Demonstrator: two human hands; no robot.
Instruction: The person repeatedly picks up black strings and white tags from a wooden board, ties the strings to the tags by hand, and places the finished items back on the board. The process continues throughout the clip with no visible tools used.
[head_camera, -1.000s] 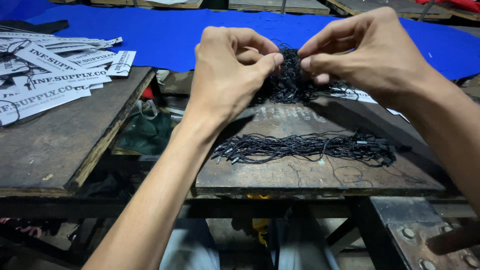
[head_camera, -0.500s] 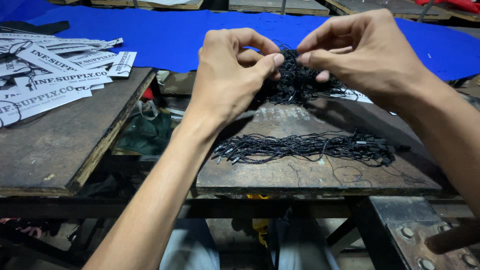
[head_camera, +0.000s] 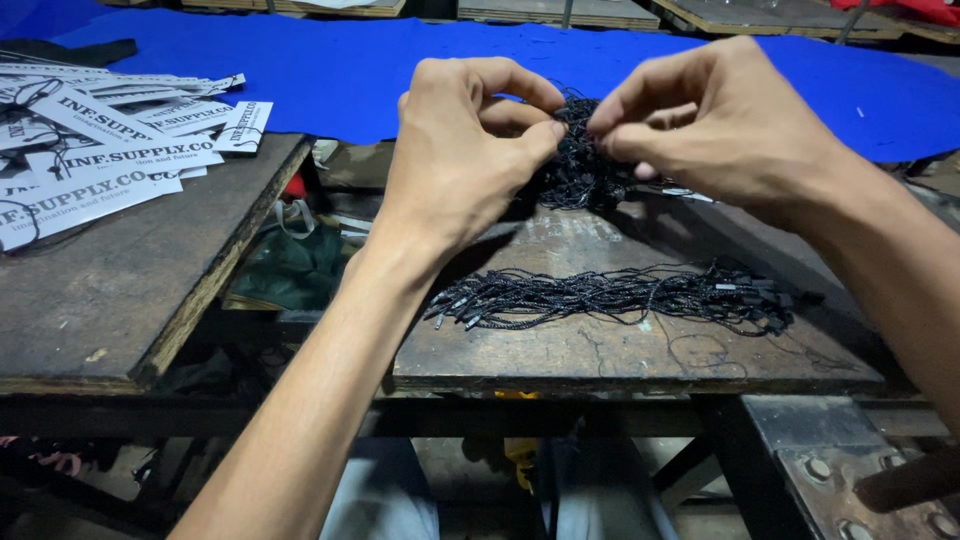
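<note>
My left hand (head_camera: 462, 150) and my right hand (head_camera: 715, 120) meet above a wooden board (head_camera: 620, 350), both pinching a tangled clump of black cords (head_camera: 575, 160) held between the fingertips. Below the hands, a longer bundle of black cords with small plastic ends (head_camera: 610, 296) lies stretched across the board. The back of the clump is hidden by my fingers.
A pile of white printed paper tags (head_camera: 90, 160) lies on a second wooden board (head_camera: 120, 290) at left. Blue cloth (head_camera: 340, 60) covers the table behind. A green bag (head_camera: 290, 265) sits in the gap between boards. A metal bracket (head_camera: 830, 470) is at lower right.
The hands stay together on the clump; the fingers have shifted slightly as they work at the cords. The bundle on the board has not moved.
</note>
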